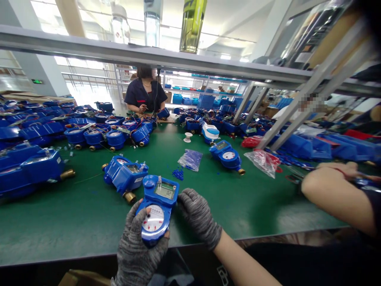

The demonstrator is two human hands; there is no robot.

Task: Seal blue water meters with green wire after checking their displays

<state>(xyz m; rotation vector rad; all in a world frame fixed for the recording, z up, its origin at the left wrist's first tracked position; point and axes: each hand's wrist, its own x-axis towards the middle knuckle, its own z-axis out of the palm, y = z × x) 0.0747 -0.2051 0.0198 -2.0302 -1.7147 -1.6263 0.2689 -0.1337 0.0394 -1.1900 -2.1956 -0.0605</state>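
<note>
A blue water meter [156,210] with a white round dial and a small lit display is tilted up above the table's near edge. My left hand [139,242], in a grey knitted glove, wraps round its lower left side, thumb by the dial. Close against the display's right side is my right hand [198,214], also gloved, its fingers curled together; whether they pinch anything is hidden. Just behind lies another blue meter [125,174] with a brass end. A little pile of small blue parts [177,173] sits beyond the held meter, near a bag of blue parts [191,159].
Several blue meters [114,139] crowd the left and back of the green table [89,222]. One more meter [228,155] lies right of centre. A white spool [187,137] stands behind the bag. A co-worker's arm [336,190] reaches in at right; another person [145,95] sits opposite. A shelf [208,61] spans overhead.
</note>
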